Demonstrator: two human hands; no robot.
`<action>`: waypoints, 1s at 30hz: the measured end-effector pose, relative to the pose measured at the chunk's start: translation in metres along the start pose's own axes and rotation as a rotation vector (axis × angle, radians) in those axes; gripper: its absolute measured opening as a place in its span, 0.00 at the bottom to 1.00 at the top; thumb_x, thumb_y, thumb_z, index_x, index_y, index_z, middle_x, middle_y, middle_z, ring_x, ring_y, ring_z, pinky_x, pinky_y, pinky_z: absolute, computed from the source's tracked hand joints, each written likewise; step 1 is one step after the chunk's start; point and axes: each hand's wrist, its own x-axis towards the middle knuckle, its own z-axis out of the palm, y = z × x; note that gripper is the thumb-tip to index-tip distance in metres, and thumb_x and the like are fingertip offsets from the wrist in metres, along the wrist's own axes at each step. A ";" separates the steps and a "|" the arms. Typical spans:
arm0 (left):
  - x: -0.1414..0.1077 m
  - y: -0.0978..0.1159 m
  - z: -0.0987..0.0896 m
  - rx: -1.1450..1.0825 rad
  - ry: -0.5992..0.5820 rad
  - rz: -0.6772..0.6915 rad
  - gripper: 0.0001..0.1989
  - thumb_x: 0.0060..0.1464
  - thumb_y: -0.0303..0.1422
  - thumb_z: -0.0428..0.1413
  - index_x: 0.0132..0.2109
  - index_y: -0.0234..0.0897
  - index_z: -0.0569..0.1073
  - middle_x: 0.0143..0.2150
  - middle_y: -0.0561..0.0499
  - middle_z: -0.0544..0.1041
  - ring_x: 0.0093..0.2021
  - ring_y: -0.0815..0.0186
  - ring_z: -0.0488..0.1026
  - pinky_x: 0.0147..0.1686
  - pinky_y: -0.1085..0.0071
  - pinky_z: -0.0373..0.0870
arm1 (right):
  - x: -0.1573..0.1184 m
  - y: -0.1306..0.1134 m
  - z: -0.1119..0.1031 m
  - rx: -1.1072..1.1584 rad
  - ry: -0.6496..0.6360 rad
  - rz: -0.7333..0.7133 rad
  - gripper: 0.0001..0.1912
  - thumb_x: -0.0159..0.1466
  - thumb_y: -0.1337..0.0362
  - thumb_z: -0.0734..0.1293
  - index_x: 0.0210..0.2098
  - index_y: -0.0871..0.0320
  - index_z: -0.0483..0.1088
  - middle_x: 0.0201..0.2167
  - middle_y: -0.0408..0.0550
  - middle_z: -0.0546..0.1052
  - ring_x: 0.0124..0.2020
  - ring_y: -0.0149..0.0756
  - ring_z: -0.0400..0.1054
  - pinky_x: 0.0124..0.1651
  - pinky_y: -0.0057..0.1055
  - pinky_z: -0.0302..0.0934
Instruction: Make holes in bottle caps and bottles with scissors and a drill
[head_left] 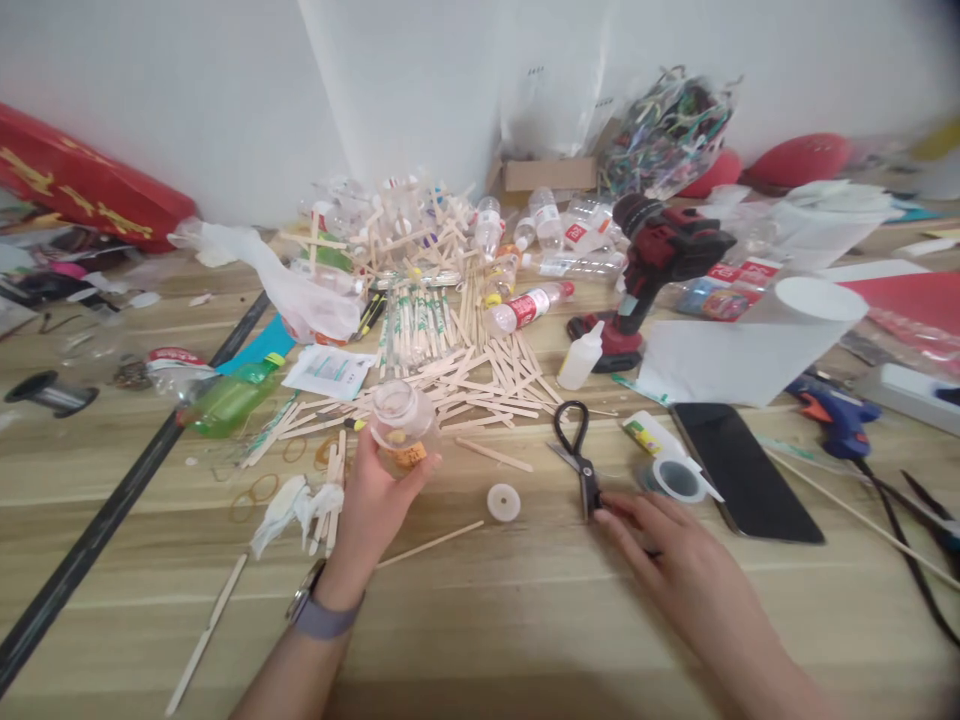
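Observation:
My left hand (379, 495) is wrapped around a clear plastic bottle piece (403, 415) with an open neck at the top and an orange label low on its side. It is held upright above the table. On the right, the fingers of my right hand (664, 550) are closed at the near end of a pair of black-handled scissors (587, 485). One black handle loop points away from me; the grip under my fingers is partly hidden. Between the hands lies a white round disc (503, 503) with a small central hole.
Many wooden sticks (495, 380) are heaped beyond my hands. A cordless drill (652, 260), a white squeeze bottle (581, 358), a phone (746, 470), a tape roll (679, 480) and a glue gun (832, 415) stand or lie rightward. A green bottle (232, 398) lies left.

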 end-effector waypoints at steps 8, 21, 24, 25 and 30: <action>-0.018 0.023 -0.008 -0.422 -0.029 -0.164 0.31 0.43 0.43 0.65 0.53 0.39 0.66 0.42 0.49 0.77 0.39 0.59 0.76 0.37 0.65 0.74 | 0.030 -0.011 0.016 -0.278 -0.177 0.243 0.14 0.68 0.56 0.61 0.38 0.60 0.72 0.33 0.57 0.78 0.37 0.53 0.75 0.36 0.41 0.64; -0.062 0.026 0.012 -1.038 -0.526 -0.457 0.34 0.48 0.50 0.62 0.58 0.38 0.68 0.43 0.42 0.80 0.42 0.54 0.79 0.43 0.58 0.76 | 0.052 -0.007 0.005 0.039 -0.293 0.358 0.13 0.61 0.56 0.63 0.25 0.51 0.56 0.21 0.45 0.74 0.23 0.40 0.71 0.26 0.33 0.61; -0.062 0.030 0.015 -1.091 -0.549 -0.504 0.38 0.43 0.48 0.67 0.59 0.39 0.67 0.40 0.45 0.79 0.38 0.58 0.78 0.36 0.65 0.75 | 0.049 -0.011 -0.012 0.373 -0.285 0.343 0.14 0.62 0.49 0.61 0.30 0.51 0.58 0.22 0.45 0.76 0.24 0.40 0.71 0.26 0.32 0.63; -0.063 0.031 0.016 -1.089 -0.553 -0.517 0.38 0.42 0.48 0.68 0.57 0.39 0.68 0.40 0.45 0.79 0.37 0.59 0.78 0.35 0.66 0.74 | 0.048 -0.013 -0.019 0.521 -0.286 0.346 0.16 0.62 0.46 0.62 0.34 0.52 0.60 0.24 0.46 0.78 0.26 0.41 0.72 0.27 0.33 0.64; -0.071 0.026 0.019 -0.996 -0.562 -0.493 0.38 0.43 0.54 0.65 0.56 0.37 0.70 0.48 0.42 0.79 0.44 0.55 0.76 0.42 0.63 0.72 | 0.038 -0.037 -0.042 0.850 -0.363 0.333 0.20 0.63 0.44 0.66 0.39 0.56 0.69 0.27 0.47 0.79 0.31 0.39 0.73 0.32 0.31 0.66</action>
